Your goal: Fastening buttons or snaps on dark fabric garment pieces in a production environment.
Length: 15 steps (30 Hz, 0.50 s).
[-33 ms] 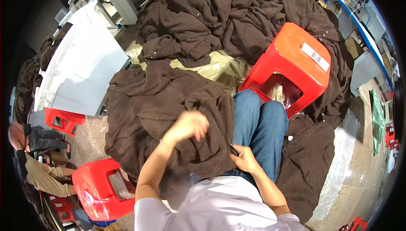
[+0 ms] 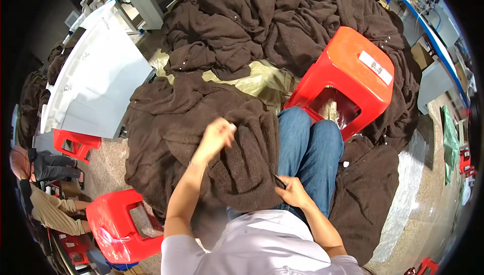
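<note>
While a thick brown fleece cloth [image 2: 171, 121] lies bunched at the seated person's left, its right edge running alongside the blue jeans [image 2: 295, 141], both bare hands are at its near right part. The left hand [image 2: 218, 135] is over the cloth, inward from that right edge, with its fingers curled and close together; a small whitish spot shows at the fingertips, but whether they pinch anything cannot be told. The right hand [image 2: 295, 193] is closed around a slim dark tool [image 2: 280, 182], whose tip points toward the cloth's near right corner; its exact kind is too small to tell.

Beyond the cloth's far edge, a pale yellow sheet [image 2: 254, 78] shows beneath a large heap of brown fleece [image 2: 222, 23] dotted with small white bits. A red plastic stool [image 2: 348, 53] stands just beyond the knees, a white label near its seat's right edge. Another red stool [image 2: 108, 224] is at the person's left.
</note>
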Each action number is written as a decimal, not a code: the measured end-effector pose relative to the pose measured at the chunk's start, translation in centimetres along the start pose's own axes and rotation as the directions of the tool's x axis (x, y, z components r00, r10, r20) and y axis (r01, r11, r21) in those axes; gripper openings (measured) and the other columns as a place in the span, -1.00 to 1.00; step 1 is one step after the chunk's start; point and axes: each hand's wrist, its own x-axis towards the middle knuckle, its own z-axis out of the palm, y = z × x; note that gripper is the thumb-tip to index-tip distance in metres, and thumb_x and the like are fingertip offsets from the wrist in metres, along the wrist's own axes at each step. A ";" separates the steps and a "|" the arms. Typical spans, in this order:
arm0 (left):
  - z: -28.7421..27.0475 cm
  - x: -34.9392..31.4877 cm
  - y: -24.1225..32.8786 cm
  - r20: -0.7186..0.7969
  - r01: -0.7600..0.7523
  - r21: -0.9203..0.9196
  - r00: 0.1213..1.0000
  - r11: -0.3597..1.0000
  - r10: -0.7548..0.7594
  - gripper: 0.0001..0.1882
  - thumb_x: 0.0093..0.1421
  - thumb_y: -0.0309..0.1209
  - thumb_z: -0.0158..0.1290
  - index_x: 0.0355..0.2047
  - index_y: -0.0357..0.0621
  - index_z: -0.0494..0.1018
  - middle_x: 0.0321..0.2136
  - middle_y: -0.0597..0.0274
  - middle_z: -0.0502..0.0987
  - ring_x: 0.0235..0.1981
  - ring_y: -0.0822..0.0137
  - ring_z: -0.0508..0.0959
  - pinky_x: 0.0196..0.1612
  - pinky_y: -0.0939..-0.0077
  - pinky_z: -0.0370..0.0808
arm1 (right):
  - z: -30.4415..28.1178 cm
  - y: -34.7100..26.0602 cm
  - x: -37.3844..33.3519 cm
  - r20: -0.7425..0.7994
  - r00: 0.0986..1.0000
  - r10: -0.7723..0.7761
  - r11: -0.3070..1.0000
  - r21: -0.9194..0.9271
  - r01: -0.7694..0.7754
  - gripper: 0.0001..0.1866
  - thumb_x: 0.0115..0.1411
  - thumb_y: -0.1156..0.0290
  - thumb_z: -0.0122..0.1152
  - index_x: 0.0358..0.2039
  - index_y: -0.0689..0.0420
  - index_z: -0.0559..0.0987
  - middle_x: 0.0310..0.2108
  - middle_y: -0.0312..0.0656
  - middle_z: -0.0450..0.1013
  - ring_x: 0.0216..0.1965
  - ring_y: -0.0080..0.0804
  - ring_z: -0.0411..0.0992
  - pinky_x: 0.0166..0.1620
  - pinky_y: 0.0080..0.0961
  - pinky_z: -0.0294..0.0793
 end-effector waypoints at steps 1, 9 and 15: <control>-0.9 1.6 0.0 -0.085 -0.079 0.311 0.990 0.947 0.111 -0.58 0.10 -0.42 0.24 -0.05 -0.19 0.39 -0.34 0.16 0.53 -0.25 0.31 0.57 -0.23 0.40 0.55 | -0.6 -0.1 -0.9 0.067 0.995 0.076 0.996 0.046 -0.079 -0.81 0.08 0.47 0.21 -0.30 0.29 0.55 -0.59 -0.04 0.42 -0.53 -0.54 0.35 -0.40 -0.41 0.39; 1.2 10.1 -6.9 -0.255 -0.029 0.456 0.953 0.889 0.162 -0.56 0.03 -0.61 -0.05 -0.03 -0.19 0.48 -0.16 -0.10 0.58 -0.02 0.10 0.56 0.05 0.34 0.42 | -2.4 -1.6 -1.4 0.218 0.974 0.060 0.994 -0.101 -0.039 -0.82 0.07 0.48 0.28 -0.36 0.29 0.51 -0.59 -0.03 0.36 -0.54 -0.53 0.31 -0.41 -0.41 0.34; 3.6 10.4 12.3 -0.450 -0.493 0.617 0.420 0.614 0.789 -0.55 -0.12 -0.78 -0.22 -0.19 -0.26 0.43 -0.27 0.01 0.56 -0.17 0.08 0.56 -0.02 0.44 0.41 | -5.4 -2.5 0.4 -0.208 0.977 -0.042 0.993 0.099 0.064 -0.82 0.16 0.35 0.33 -0.40 0.22 0.59 -0.47 -0.35 0.52 -0.41 -0.61 0.41 -0.32 -0.59 0.39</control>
